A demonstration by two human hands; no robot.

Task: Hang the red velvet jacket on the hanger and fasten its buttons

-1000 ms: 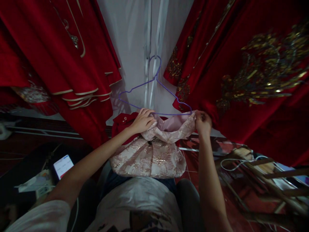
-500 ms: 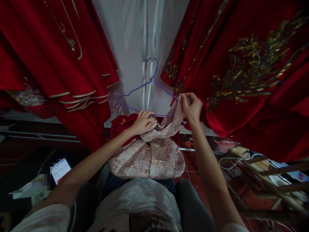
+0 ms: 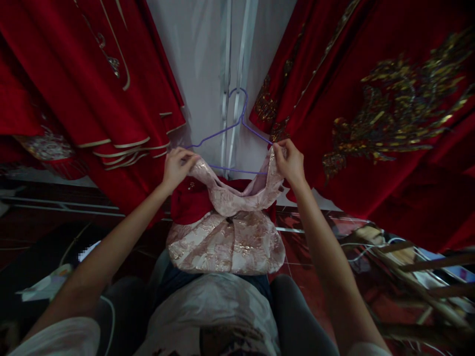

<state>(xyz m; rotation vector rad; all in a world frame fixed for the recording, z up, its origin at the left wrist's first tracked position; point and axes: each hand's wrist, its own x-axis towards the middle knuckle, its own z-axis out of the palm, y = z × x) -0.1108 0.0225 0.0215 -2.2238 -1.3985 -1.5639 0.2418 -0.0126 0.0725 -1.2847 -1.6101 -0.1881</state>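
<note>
Pink garment (image 3: 226,232) hangs pinched between both grips.

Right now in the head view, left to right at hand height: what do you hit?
Red robes with cream trim → left hand gripping the pink brocade garment → purple wire hanger → right hand on the garment's other shoulder → red robe with gold embroidery.

Pink brocade garment (image 3: 226,232) draped downward, shoulders raised against thin purple wire hanger (image 3: 232,131).
</note>
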